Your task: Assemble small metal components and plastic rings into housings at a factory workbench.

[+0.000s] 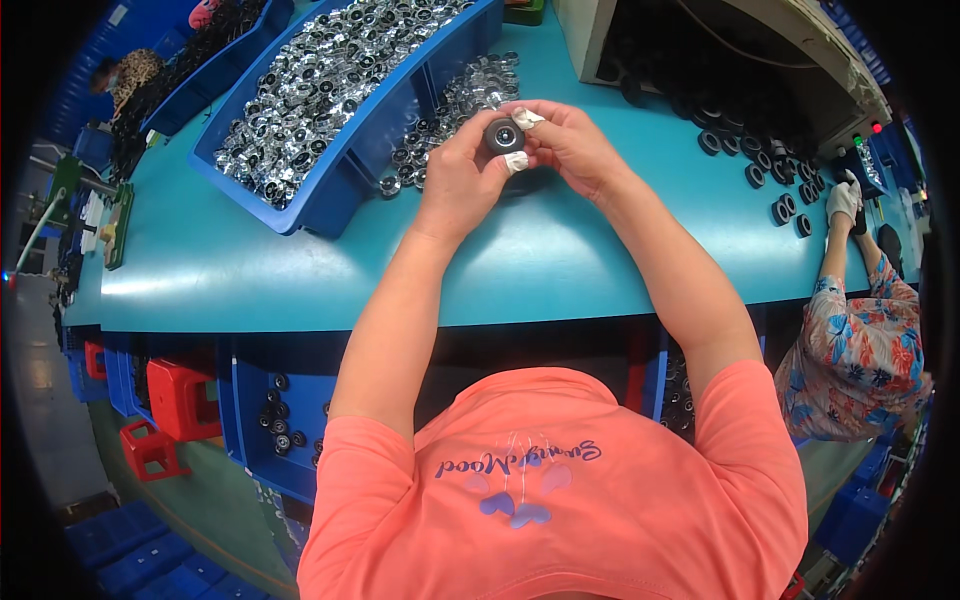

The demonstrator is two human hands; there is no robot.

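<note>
Between my two hands, above the teal tabletop, is a small wheel [504,137] with a black tyre and a shiny silver hub facing up. My left hand [460,180] grips it from the left, thumb on the near side. From the right, my right hand [572,148] closes on it with the thumb at its upper edge. White wraps cover both thumb tips. Just left of my hands lies a pile of loose silver wheel hubs [482,88] on the table. Some fingers are hidden beneath the wheel.
A long blue bin [330,205] full of silver hubs stands at the left. Black tyres [755,160] lie at the right, by a beige box-shaped machine [600,40]. Beyond them is a co-worker's gloved hand [845,198]. A blue drawer [300,470] of wheels sits below the table edge.
</note>
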